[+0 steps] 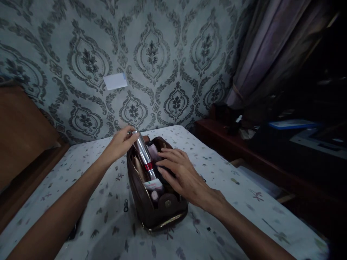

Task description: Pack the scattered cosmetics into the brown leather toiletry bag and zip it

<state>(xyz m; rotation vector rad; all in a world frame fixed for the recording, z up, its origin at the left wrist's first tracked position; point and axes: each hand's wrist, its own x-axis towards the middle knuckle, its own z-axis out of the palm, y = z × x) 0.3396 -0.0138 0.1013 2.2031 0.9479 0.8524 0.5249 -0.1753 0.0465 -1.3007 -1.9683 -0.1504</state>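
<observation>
A dark brown zippered pouch lies unzipped on the patterned cloth, its gold zipper teeth showing along the rim. My left hand is closed around the far end of a shiny silver tube with a red band, which slants down into the pouch. Over the right side of the opening, my right hand has its fingers stretched out and apart, close to the contents. Inside are a pale pink item, a white packet and a small round pink-ended item. My right hand hides part of the inside.
White cloth with a leaf print covers the surface. Patterned wallpaper rises behind, with a white card on it. Wooden furniture stands at left. Along the right are a dark red ledge and a purple curtain.
</observation>
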